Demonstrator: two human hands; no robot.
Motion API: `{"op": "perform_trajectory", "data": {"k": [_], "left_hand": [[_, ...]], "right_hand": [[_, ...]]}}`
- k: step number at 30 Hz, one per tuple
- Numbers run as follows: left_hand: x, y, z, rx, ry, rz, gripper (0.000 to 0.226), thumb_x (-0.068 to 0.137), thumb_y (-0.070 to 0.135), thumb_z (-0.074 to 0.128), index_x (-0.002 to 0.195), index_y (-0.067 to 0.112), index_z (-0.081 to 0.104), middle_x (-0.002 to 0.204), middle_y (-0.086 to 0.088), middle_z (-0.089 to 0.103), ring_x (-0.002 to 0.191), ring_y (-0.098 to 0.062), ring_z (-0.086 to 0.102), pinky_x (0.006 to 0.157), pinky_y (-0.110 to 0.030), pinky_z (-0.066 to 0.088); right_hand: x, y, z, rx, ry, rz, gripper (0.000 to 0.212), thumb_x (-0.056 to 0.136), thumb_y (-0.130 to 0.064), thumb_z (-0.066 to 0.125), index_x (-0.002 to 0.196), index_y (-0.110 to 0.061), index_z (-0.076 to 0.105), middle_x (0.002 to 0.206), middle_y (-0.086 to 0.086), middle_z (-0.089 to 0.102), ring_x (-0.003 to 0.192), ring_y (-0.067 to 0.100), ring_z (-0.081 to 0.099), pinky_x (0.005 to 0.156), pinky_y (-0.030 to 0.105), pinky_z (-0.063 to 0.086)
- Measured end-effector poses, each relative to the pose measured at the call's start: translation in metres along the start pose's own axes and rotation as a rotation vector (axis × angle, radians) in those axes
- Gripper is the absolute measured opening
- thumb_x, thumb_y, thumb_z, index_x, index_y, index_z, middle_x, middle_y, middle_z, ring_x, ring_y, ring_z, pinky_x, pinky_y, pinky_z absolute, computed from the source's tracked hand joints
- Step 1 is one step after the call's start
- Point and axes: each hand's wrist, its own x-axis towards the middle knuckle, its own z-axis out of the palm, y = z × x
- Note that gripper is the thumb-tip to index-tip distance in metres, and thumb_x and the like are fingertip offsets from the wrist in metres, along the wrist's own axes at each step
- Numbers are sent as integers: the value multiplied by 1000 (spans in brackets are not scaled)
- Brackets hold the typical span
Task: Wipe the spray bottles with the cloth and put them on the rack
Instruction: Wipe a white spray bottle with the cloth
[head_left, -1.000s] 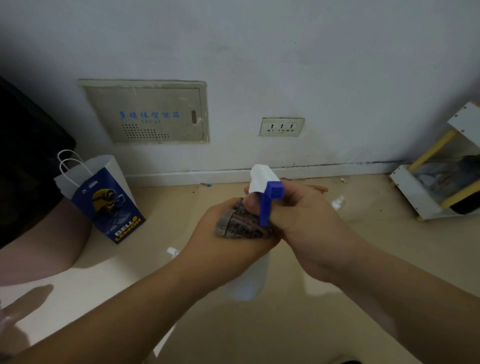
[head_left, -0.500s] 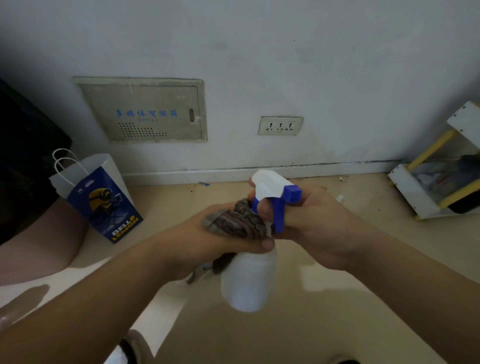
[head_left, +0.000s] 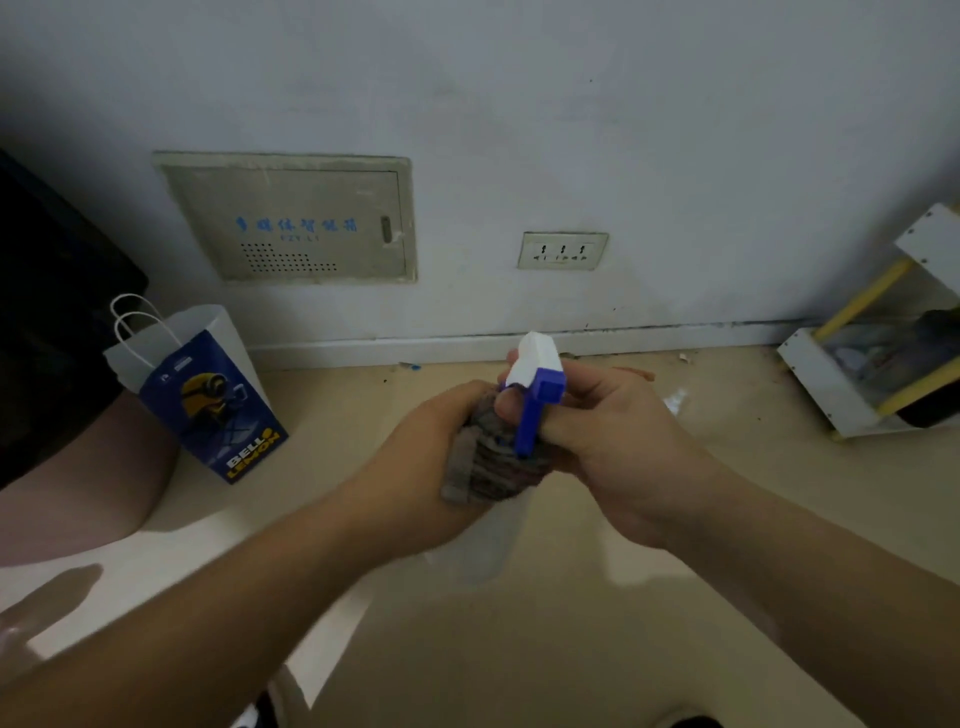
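Head view: fingers (head_left: 571, 423) of the right hand (head_left: 623, 457) curl round the neck of the white plastic spray bottle with blue trigger (head_left: 535, 364), mid-air; the left hand (head_left: 415, 467) clamps the grey-brown woven cloth (head_left: 488, 467) just beneath. Bottle looks light, smooth, probably slippery: the neck suits gripping.

A single wide-angle camera, worn on the head, is looking forward and down, facing a white wall (head_left: 649, 130) that is filling the upper half of the frame; the floor (head_left: 597, 660) is taking the lower half. It is sitting close: the left hand (head_left: 415, 460) and right hand (head_left: 623, 441) are meeting mid-frame, forearms entering from the bottom corners.
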Motion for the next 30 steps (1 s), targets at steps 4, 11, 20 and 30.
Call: {"op": "perform_trajectory", "data": {"k": [4, 11, 20, 30], "left_hand": [[2, -5, -27, 12, -23, -82, 22, 88, 1, 76, 95, 22, 73, 84, 17, 75, 75, 7, 69, 66, -10, 53], [3, -11, -20, -208, 256, -347, 20, 92, 34, 74, 89, 14, 69, 63, 11, 69, 52, 2, 60, 67, -29, 54], [0, 3, -3, -451, 417, -392, 22, 94, 43, 70, 86, 22, 73, 73, 1, 75, 71, -12, 68, 70, -28, 50], [-28, -14, 43, 539, 86, 276, 76, 94, 36, 48, 161, 9, 25, 164, -9, 34, 150, -22, 36, 119, -38, 38]], "right_hand": [[5, -5, -20, 43, -27, 46, 32, 67, -20, 80, 99, -15, 78, 93, -1, 77, 86, 14, 73, 74, 31, 60], [10, -4, -32, 169, -23, 78, 29, 73, -19, 77, 99, -9, 74, 100, 7, 67, 96, 25, 64, 82, 40, 62], [11, 2, -28, 186, 35, 127, 23, 74, -21, 78, 94, -11, 78, 92, 3, 72, 88, 22, 65, 86, 45, 60], [9, 11, -10, 135, 199, 158, 20, 85, -24, 82, 98, -10, 79, 80, -1, 76, 70, 10, 70, 65, 31, 59]]}}
